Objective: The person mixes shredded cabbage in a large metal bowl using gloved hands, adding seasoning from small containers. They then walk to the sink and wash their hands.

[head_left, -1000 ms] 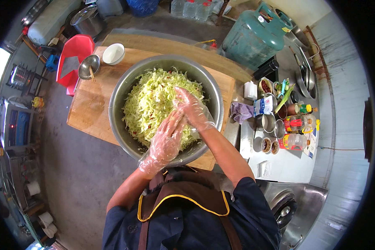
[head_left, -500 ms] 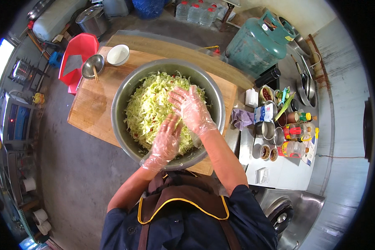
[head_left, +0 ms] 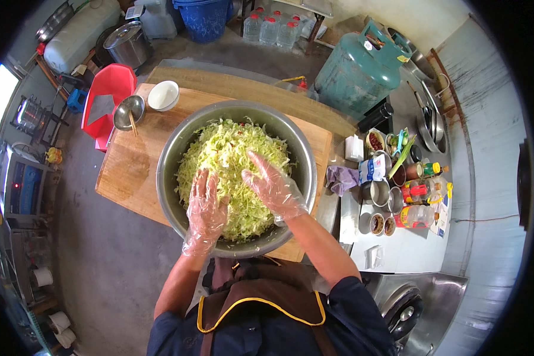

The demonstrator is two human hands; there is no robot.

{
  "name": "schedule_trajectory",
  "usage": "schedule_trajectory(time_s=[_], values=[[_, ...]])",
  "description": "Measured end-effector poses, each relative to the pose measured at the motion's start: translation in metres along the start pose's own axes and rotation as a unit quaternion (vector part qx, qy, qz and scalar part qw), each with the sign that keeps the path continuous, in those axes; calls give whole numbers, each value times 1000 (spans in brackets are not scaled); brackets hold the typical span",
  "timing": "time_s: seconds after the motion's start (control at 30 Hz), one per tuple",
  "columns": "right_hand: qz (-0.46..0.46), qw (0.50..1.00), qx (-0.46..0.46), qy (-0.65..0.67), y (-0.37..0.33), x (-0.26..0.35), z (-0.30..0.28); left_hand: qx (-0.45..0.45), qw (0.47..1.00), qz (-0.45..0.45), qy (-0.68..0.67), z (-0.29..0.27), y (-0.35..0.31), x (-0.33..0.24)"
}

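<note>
A wide steel basin (head_left: 308, 160) stands on a wooden board (head_left: 130, 163), heaped with pale green shredded cabbage (head_left: 237, 142) flecked with small red bits. Both of my hands wear clear plastic gloves. On the near left of the heap lies my left hand (head_left: 206, 215), fingers stretched out and pointing away from me. My right hand (head_left: 275, 188) is over the right part of the cabbage, its fingers extended toward the middle and the thumb apart. Neither hand grips anything that I can see. The undersides of both hands are hidden.
A white bowl (head_left: 164, 95) and a steel bowl with chopsticks (head_left: 129, 113) sit at the board's far left, by a red stool (head_left: 110, 92). Beyond the basin stands a green gas cylinder (head_left: 359, 71). Sauce bottles (head_left: 418, 191) and small bowls crowd the right counter.
My hands have moved apart: the left went left, and the right shifted slightly nearer to me. The view has tilted a little, so the basin sits lower.
</note>
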State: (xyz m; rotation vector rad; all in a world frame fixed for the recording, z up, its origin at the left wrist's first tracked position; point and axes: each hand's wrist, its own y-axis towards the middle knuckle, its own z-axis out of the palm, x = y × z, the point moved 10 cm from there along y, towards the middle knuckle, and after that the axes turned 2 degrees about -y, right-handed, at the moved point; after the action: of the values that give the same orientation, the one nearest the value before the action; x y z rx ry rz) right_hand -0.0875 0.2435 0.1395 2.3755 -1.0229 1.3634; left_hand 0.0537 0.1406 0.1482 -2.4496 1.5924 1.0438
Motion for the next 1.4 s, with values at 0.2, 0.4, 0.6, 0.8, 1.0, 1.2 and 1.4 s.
schedule_trajectory(time_s=[0.2, 0.4, 0.6, 0.8, 1.0, 1.2, 1.4], values=[[-133, 979, -82, -129, -4, 13, -2, 81, 986, 146, -28, 10, -11, -84], [-156, 968, -99, -172, -22, 39, -7, 80, 997, 13, 5, 33, -6, -14], [-150, 963, -41, -219, -23, 24, 8, 136, 981, 87, -109, 26, -8, -64], [-225, 947, 26, -226, -47, 44, 3, 46, 995, 12, -83, 7, -11, -11], [-168, 888, 324, -281, -71, 8, 57, 161, 960, 228, -39, 26, -17, -86], [-368, 902, 163, -155, -79, 52, 19, 156, 979, 122, -39, 43, -24, -9], [-202, 900, 329, -201, -65, 27, 38, 152, 973, 122, -119, 31, -13, -42]])
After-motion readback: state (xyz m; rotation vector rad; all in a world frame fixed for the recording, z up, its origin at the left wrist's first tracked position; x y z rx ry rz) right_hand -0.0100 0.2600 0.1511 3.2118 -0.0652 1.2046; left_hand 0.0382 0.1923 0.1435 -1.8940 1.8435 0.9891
